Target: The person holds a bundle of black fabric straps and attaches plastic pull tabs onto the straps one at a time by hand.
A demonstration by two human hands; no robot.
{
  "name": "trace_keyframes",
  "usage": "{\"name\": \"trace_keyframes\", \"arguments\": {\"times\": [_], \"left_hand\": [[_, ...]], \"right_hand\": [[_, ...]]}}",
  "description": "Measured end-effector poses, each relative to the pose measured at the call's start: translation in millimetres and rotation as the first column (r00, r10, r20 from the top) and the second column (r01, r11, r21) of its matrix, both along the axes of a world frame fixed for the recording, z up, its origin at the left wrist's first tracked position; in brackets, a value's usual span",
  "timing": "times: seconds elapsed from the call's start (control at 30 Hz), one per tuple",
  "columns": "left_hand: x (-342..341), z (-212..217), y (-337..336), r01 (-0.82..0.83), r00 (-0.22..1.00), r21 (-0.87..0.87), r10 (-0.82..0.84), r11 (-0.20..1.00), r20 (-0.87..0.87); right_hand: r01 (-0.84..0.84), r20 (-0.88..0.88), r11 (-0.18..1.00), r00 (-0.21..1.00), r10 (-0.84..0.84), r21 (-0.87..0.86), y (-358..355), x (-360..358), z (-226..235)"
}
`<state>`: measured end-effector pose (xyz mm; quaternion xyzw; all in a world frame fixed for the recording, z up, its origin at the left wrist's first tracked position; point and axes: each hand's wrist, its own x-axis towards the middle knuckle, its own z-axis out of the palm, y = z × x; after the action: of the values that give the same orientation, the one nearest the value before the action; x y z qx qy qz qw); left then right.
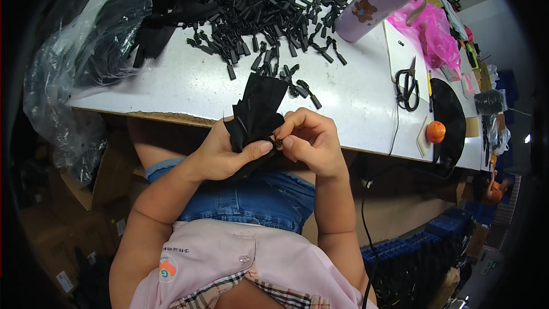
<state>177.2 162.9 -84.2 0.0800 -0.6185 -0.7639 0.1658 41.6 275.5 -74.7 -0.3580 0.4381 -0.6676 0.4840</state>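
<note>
My left hand (pixel 226 151) grips a bunch of black fabric strips (pixel 260 100) in front of the table's near edge, its thumb pressed along the lower end. Close against it, my right hand (pixel 314 143) pinches a small dark piece (pixel 278 143) between thumb and forefinger at the side of the strips. That piece is too small and covered to identify for sure. Beyond the hands lies a large heap of black zipper pulls (pixel 257 11), with several loose ones spread toward me. The upper ends of the strips reach over the table edge.
A lilac bottle (pixel 372 6) stands right of the heap. Farther right are black scissors (pixel 408 88), a notebook (pixel 394 51), a pink plastic bag (pixel 426 28), and an orange round object (pixel 436 131). Clear plastic (pixel 63 74) drapes over the table's left end. A cable hangs off the front edge.
</note>
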Motion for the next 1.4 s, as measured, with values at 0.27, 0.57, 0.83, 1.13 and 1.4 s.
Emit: {"name": "trace_keyframes", "arguments": {"times": [0.27, 0.57, 0.83, 1.13, 1.4], "left_hand": [[-0.3, 0.3, -0.6, -0.01, 0.999, -0.079, 0.013, 0.997, 0.042], [-0.4, -1.0, 7.8, -0.21, 0.978, -0.032, 0.21, 0.977, -0.014], [-1.7, -6.1, 15.6, -0.329, 0.939, -0.236, 0.29, 0.915, -0.185], [4.0, 5.7, 12.4, -0.128, 0.992, 0.032, 0.129, 0.991, -0.01], [1.8, 0.5, 14.0, -0.188, 0.98, -0.051, 0.184, 0.981, -0.072]], "right_hand": [[-0.041, -0.089, 0.992, 0.995, 0.052, 0.123, 2.5, -4.9, 2.7], [0.441, -0.737, 0.813, 0.386, -0.555, -0.381, 0.2, 16.7, -1.4], [0.574, -0.485, 0.781, 0.624, -0.613, -0.247, -2.7, 48.8, -11.7], [0.112, 0.288, 0.993, 0.95, -0.121, 0.048, 7.7, 27.3, -11.7], [0.429, -0.299, 0.89, 0.839, -0.456, -0.155, 1.7, 46.1, -16.4]]}}
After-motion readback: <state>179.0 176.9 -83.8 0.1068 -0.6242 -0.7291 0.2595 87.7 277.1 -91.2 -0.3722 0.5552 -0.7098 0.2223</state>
